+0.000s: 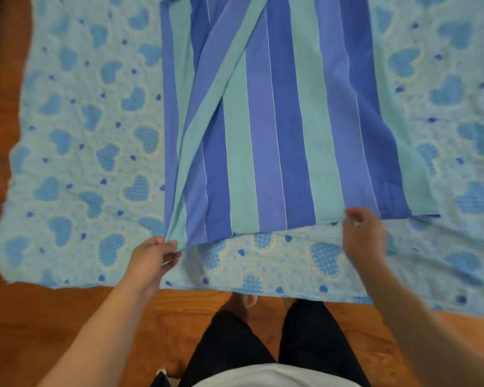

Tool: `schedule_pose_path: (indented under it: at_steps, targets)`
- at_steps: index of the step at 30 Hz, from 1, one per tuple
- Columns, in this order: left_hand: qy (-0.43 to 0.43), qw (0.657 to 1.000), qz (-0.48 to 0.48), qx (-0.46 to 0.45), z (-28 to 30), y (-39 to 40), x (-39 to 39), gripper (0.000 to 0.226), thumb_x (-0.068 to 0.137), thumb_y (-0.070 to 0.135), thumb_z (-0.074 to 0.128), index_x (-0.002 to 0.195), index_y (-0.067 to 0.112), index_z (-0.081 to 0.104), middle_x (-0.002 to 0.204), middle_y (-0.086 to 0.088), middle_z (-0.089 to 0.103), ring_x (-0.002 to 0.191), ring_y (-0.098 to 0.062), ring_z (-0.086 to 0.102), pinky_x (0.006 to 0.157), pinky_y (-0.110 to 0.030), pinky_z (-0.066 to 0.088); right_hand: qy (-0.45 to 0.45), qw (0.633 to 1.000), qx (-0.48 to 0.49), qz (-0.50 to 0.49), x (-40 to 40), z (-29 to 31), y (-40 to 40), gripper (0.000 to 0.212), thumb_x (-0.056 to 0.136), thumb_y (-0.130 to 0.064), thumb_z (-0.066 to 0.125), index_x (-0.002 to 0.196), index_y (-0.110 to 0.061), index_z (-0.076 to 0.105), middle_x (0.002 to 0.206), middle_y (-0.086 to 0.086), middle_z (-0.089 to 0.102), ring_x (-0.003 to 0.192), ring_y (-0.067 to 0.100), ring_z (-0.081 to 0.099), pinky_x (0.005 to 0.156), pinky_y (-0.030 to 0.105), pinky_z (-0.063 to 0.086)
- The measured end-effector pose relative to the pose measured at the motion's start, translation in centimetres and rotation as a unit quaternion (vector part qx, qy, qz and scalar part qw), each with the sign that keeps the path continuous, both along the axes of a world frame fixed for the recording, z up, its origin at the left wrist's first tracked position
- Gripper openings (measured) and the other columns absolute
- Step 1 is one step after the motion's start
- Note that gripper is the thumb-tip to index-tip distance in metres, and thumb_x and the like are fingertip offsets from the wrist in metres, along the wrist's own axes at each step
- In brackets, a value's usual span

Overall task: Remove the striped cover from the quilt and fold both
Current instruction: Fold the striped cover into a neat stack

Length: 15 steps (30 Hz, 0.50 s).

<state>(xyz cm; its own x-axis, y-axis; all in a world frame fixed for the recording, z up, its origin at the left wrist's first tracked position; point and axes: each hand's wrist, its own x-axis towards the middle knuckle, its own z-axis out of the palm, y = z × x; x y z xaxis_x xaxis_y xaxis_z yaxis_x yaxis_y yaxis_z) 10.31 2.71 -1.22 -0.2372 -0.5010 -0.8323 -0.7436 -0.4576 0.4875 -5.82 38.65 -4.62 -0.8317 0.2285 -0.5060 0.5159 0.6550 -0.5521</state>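
The striped cover [277, 121] lies on the quilt [76, 163] on the floor, long axis running near to far. Left hand [154, 256] pinches its near-left corner; right hand [361, 233] grips the near edge toward the right.

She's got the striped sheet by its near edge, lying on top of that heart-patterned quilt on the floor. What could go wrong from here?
Three likely snags:

1. The striped cover already has a diagonal flap folded over on its left side; folding now could lock in that crooked layer.
2. The left hand pinches a corner, but the right hand grips short of the far right corner, so that end may sag.
3. The cover lies on the quilt, so pulling it might drag and wrinkle the quilt.
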Motion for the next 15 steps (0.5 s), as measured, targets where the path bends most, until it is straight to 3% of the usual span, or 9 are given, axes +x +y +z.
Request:
schedule_pose_path:
  at_steps: [2, 5, 7, 9, 10, 12, 14, 15]
  targets:
    - [0.047, 0.998, -0.033, 0.040, 4.6, 2.6, -1.2, 0.024, 0.091, 0.003, 0.063, 0.078, 0.017, 0.048, 0.087, -0.012, 0.064, 0.080, -0.022, 0.067, 0.074, -0.031, 0.050, 0.004, 0.966, -0.114, 0.230, 3.8, 4.8, -6.4, 0.031, 0.094, -0.017, 0.059, 0.126, -0.019, 0.062, 0.124, -0.002, 0.061, 0.115, 0.017, 0.053, 0.102, 0.027, 0.039]
    - [0.139, 0.983, -0.086, 0.081, 11.1, 5.9, -3.4, 0.023, 0.090, 0.005, 0.060, 0.072, 0.019, 0.056, 0.084, -0.009, 0.061, 0.084, -0.017, 0.063, 0.077, -0.031, 0.047, 0.114, 0.863, -0.168, 0.462, 6.7, 10.4, -14.3, 0.063, 0.087, -0.032, 0.066, 0.143, -0.013, 0.047, 0.145, 0.000, 0.046, 0.139, 0.015, 0.032, 0.117, 0.017, 0.014]
    - [0.194, 0.973, -0.094, 0.079, 14.8, 6.7, -5.1, 0.018, 0.088, 0.003, 0.060, 0.073, 0.014, 0.059, 0.080, -0.011, 0.053, 0.081, -0.018, 0.057, 0.075, -0.032, 0.042, 0.161, 0.857, -0.150, 0.465, 6.7, 13.4, -17.3, 0.073, 0.081, -0.031, 0.071, 0.144, -0.007, 0.043, 0.147, 0.006, 0.044, 0.140, 0.020, 0.034, 0.119, 0.026, 0.020]
    - [0.230, 0.962, -0.126, 0.080, 17.7, 6.7, -6.5, 0.012, 0.080, 0.004, 0.067, 0.079, 0.002, 0.055, 0.081, -0.011, 0.046, 0.082, -0.022, 0.048, 0.079, -0.038, 0.037, 0.226, 0.876, -0.116, 0.410, 6.2, 15.8, -17.8, 0.065, 0.078, -0.021, 0.071, 0.137, -0.006, 0.051, 0.138, 0.007, 0.053, 0.129, 0.022, 0.047, 0.112, 0.036, 0.038]
    - [0.241, 0.953, -0.157, 0.091, 18.8, 6.5, -7.1, 0.021, 0.075, 0.008, 0.071, 0.083, -0.004, 0.056, 0.085, -0.013, 0.048, 0.085, -0.023, 0.048, 0.084, -0.041, 0.037, 0.267, 0.879, -0.097, 0.383, 5.9, 16.9, -17.5, 0.057, 0.077, -0.018, 0.068, 0.132, -0.006, 0.056, 0.130, 0.006, 0.059, 0.121, 0.023, 0.054, 0.104, 0.037, 0.045]
    - [0.257, 0.931, -0.239, 0.105, 20.2, 6.1, -7.8, 0.033, 0.071, 0.014, 0.075, 0.083, -0.011, 0.056, 0.084, -0.015, 0.053, 0.085, -0.021, 0.051, 0.089, -0.042, 0.039, 0.340, 0.868, -0.073, 0.355, 5.4, 18.9, -16.7, 0.040, 0.080, -0.017, 0.058, 0.118, -0.008, 0.067, 0.111, 0.002, 0.068, 0.103, 0.021, 0.062, 0.090, 0.031, 0.049]
    - [0.289, 0.897, -0.324, 0.088, 21.4, 5.6, -8.0, 0.015, 0.081, 0.012, 0.074, 0.071, 0.008, 0.063, 0.075, -0.004, 0.057, 0.078, -0.011, 0.054, 0.083, -0.028, 0.041, 0.372, 0.860, -0.052, 0.346, 5.2, 20.8, -15.8, 0.031, 0.083, -0.018, 0.053, 0.107, -0.014, 0.074, 0.097, -0.003, 0.072, 0.091, 0.014, 0.062, 0.084, 0.018, 0.043]
    - [0.310, 0.875, -0.365, 0.068, 21.6, 5.2, -8.0, 0.020, 0.088, 0.011, 0.070, 0.069, 0.017, 0.068, 0.075, 0.004, 0.062, 0.077, -0.005, 0.058, 0.081, -0.020, 0.043, 0.377, 0.862, -0.040, 0.335, 5.2, 21.8, -15.2, 0.029, 0.083, -0.018, 0.055, 0.104, -0.016, 0.075, 0.094, -0.005, 0.073, 0.087, 0.010, 0.062, 0.081, 0.013, 0.041]
